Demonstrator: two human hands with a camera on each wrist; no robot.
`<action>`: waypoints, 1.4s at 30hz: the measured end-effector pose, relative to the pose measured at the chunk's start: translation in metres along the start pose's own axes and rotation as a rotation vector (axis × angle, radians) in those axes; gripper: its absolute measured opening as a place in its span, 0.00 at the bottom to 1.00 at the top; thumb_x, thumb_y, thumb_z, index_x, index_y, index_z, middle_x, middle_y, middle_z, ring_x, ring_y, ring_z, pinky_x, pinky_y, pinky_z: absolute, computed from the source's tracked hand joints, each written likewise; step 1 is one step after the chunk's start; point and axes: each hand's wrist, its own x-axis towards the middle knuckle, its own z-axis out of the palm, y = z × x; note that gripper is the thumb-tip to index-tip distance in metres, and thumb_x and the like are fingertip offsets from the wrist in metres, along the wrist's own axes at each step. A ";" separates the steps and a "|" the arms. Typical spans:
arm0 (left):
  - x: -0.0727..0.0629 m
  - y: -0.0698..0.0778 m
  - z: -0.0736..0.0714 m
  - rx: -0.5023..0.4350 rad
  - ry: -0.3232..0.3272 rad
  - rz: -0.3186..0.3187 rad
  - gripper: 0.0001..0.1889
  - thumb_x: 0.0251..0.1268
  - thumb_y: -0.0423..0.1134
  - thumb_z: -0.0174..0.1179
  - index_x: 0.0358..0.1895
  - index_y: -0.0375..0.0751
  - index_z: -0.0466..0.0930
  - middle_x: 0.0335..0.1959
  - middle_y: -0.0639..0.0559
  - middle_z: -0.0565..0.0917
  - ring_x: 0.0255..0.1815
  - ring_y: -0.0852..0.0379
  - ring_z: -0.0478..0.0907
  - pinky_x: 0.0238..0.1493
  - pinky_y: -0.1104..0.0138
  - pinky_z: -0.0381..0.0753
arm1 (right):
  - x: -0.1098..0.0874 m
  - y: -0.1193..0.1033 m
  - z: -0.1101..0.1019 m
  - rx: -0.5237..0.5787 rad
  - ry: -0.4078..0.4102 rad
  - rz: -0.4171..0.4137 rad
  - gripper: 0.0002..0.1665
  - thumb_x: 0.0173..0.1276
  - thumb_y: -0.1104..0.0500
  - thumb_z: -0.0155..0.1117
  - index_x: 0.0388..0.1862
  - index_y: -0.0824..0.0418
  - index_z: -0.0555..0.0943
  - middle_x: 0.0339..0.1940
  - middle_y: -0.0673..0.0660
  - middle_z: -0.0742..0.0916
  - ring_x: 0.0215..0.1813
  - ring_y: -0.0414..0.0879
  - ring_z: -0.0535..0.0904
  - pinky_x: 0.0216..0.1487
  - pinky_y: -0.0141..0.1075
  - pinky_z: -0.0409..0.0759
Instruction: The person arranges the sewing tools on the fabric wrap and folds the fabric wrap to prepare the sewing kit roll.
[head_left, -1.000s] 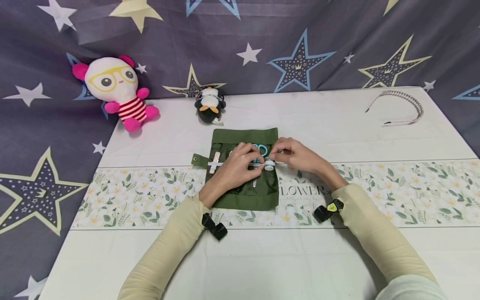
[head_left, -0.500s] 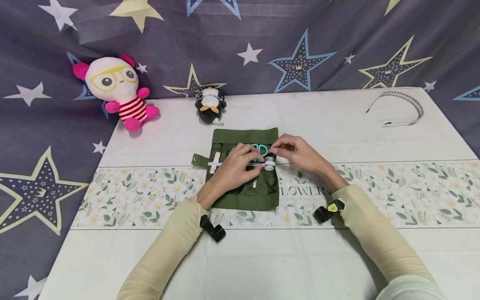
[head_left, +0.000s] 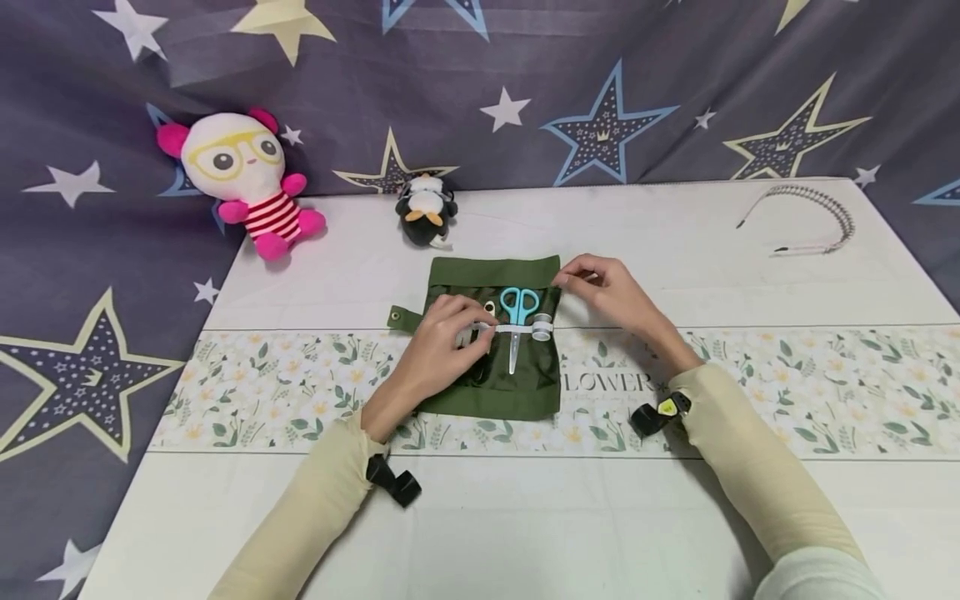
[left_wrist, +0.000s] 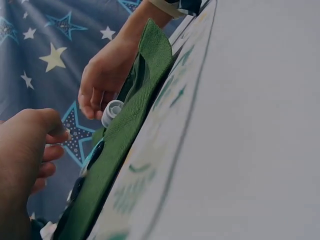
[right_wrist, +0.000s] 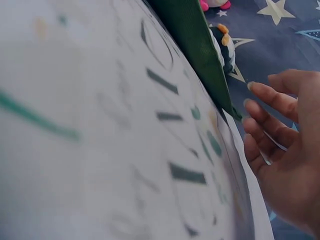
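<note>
A green fabric roll-up pouch [head_left: 495, 404] lies unrolled on the table. Teal-handled scissors [head_left: 519, 307] sit under its white elastic strap [head_left: 506, 328], with a small white spool [head_left: 541, 327] beside them at the right end. Over the pouch's left part hovers my left hand [head_left: 431, 354], its fingers loosely bent; in the left wrist view nothing is between thumb and fingers. It hides the strap's left end. My right hand [head_left: 611, 292] is at the pouch's upper right corner, fingers relaxed. In the right wrist view the fingertips [right_wrist: 246, 120] are close to the green corner; contact cannot be told.
Toward the back stand a pink-and-white plush toy [head_left: 262, 187] and a small penguin plush [head_left: 425, 212]. A headband [head_left: 832, 212] lies at the back right. Behind the table hangs a star-patterned curtain [head_left: 465, 67]. A snap tab [head_left: 402, 318] sticks out on the pouch's left.
My left hand has shifted left, off the strap's right part, uncovering the scissors. My right hand has moved up and away from the spool to the pouch's upper right corner.
</note>
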 end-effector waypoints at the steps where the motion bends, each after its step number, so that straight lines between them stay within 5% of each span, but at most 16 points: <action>1: -0.003 0.000 -0.002 -0.002 0.011 -0.010 0.05 0.73 0.34 0.65 0.44 0.38 0.89 0.47 0.46 0.84 0.51 0.46 0.75 0.53 0.52 0.75 | 0.001 0.001 -0.001 -0.004 0.018 0.007 0.11 0.79 0.63 0.61 0.48 0.70 0.86 0.45 0.65 0.87 0.45 0.53 0.81 0.48 0.34 0.78; 9: -0.027 -0.002 -0.019 0.079 0.063 -0.024 0.04 0.70 0.34 0.66 0.43 0.39 0.89 0.45 0.46 0.85 0.50 0.44 0.76 0.55 0.49 0.73 | 0.008 0.007 -0.008 -0.060 0.130 0.056 0.12 0.79 0.62 0.62 0.50 0.72 0.85 0.46 0.68 0.87 0.44 0.52 0.80 0.48 0.34 0.74; 21: -0.068 -0.001 -0.036 0.130 0.099 -0.149 0.05 0.66 0.34 0.69 0.42 0.40 0.89 0.41 0.48 0.85 0.46 0.47 0.77 0.50 0.52 0.74 | 0.021 0.013 -0.007 -0.131 0.128 0.075 0.14 0.80 0.58 0.61 0.51 0.70 0.83 0.42 0.65 0.86 0.40 0.49 0.77 0.40 0.34 0.73; 27: -0.085 0.002 -0.043 0.168 0.126 -0.263 0.08 0.64 0.36 0.71 0.45 0.39 0.89 0.40 0.47 0.86 0.44 0.47 0.77 0.47 0.52 0.76 | 0.027 0.012 -0.004 -0.148 0.122 0.099 0.15 0.80 0.57 0.61 0.53 0.69 0.83 0.42 0.64 0.87 0.41 0.50 0.79 0.39 0.34 0.73; 35: -0.101 0.009 -0.051 0.186 0.114 -0.395 0.08 0.64 0.39 0.72 0.42 0.40 0.89 0.36 0.51 0.83 0.38 0.53 0.73 0.40 0.58 0.72 | 0.030 0.012 -0.002 -0.178 0.127 0.103 0.15 0.81 0.57 0.59 0.53 0.68 0.84 0.41 0.63 0.87 0.38 0.49 0.78 0.35 0.33 0.73; 42: -0.109 0.018 -0.052 0.208 0.069 -0.431 0.09 0.64 0.39 0.73 0.40 0.38 0.88 0.32 0.51 0.80 0.35 0.52 0.72 0.38 0.59 0.70 | 0.033 0.011 -0.002 -0.182 0.116 0.106 0.16 0.81 0.57 0.59 0.53 0.69 0.84 0.41 0.64 0.86 0.38 0.48 0.77 0.35 0.30 0.72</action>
